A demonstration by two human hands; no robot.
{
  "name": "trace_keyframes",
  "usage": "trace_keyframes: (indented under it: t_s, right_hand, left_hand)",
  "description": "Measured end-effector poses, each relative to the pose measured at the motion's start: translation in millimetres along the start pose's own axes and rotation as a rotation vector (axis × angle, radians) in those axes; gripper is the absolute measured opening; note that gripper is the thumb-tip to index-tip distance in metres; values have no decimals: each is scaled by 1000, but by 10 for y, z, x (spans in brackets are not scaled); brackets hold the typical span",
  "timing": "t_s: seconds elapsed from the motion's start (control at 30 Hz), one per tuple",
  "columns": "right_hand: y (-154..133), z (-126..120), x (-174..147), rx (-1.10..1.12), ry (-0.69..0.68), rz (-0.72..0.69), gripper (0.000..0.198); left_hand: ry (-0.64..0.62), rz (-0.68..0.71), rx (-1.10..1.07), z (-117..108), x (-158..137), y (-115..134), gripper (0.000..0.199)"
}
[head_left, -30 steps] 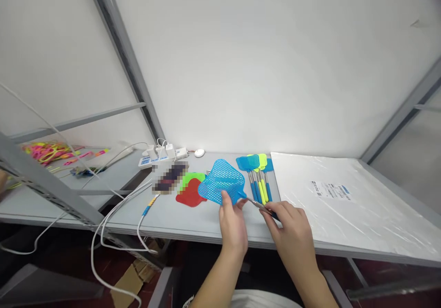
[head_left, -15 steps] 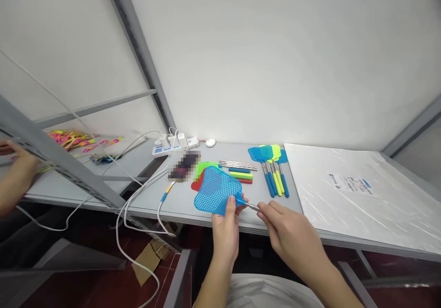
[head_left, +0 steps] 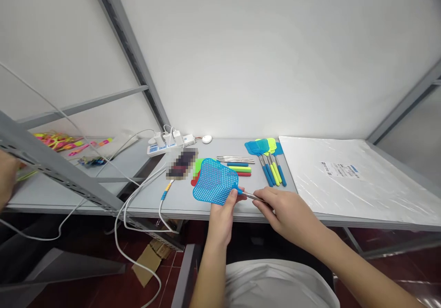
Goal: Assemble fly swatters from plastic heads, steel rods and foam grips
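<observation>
My left hand [head_left: 222,213] pinches the neck of a blue mesh fly swatter head [head_left: 215,181] with the thumb on top. A thin metal rod [head_left: 248,195] runs from that neck into the closed fingers of my right hand [head_left: 282,207], which hide its far end. Partly covered behind the blue head are a red swatter head [head_left: 195,180] and a green swatter head [head_left: 199,164]. Beyond my hands lie several metal rods [head_left: 236,159] and coloured handle grips [head_left: 239,169]. Several fly swatters with handles [head_left: 272,170] lie grouped to the right.
A plastic-wrapped white sheet [head_left: 386,193] covers the table's right part. On the left are a power strip [head_left: 158,149], a blurred-out dark object [head_left: 182,164], hanging white cables [head_left: 127,207] and a metal post [head_left: 79,179]. Another person's hand [head_left: 7,174] shows at the left edge.
The view has shifted slightly. A little more rod shows between the blue neck and my right hand's fingers. Both hands keep their hold; the other person's hand is now farther left, partly out of view.
</observation>
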State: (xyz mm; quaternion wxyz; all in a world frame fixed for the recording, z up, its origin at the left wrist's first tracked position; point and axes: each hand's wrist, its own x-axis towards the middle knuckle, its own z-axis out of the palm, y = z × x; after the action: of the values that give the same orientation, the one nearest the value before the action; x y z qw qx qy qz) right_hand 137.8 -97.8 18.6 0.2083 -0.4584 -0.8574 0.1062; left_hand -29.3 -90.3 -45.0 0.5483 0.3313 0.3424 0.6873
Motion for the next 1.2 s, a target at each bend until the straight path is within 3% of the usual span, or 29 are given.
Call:
trace_keyframes:
  t_s: [0.17,0.27,0.37,0.47,0.53,0.6,0.7,0.87,1.03,1.2]
  right_hand:
    - [-81,-16,-39,65,-40,57,32]
    - [-96,-37,-51,213,-82,77,36]
    - [-29,-85,-63,529,-178,96,37]
    - [113,-98,-75,960,-402,145,39]
    - [205,-78,-81,1188,-554,206,39]
    - [259,-53,-80,1278,-598,260,39]
    - [256,-44,-66,1122,-455,259,40]
    - [207,-76,-57,457,-143,150,48]
    - [232,-13,-88,17,-21,54,39]
    - [201,10,-94,-107,32,-12,37]
  left_hand:
    - [-162,15,121,-98,-14,11,17]
    - [-253,40,203,-65,-48,43,16]
    - [-325,40,262,-32,-74,65,16]
    - [-369,55,285,-13,-81,28,21]
    - [-364,73,283,13,-80,-29,24]
    - [-320,89,269,64,-81,-100,25]
    - [-207,113,240,186,-100,-212,24]
    - [-5,121,184,372,-169,-391,28]
    - [141,124,144,418,-209,-496,31]
    - [218,165,113,372,-156,-413,30]
